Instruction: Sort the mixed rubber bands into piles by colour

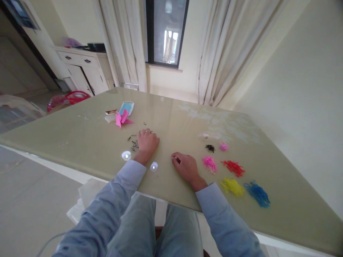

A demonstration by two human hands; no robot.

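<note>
Two forearms point(225, 221) cross the table's point(88, 142) near edge: left hand point(148, 143) palm down, fingers bunched together beside scattered small black bands point(133, 149); right hand point(187, 167) curled, thumb against forefinger, anything pinched unclear.

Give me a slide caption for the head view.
Left hand beside scattered black bits, right hand beside a pink pile, on a table.
</note>
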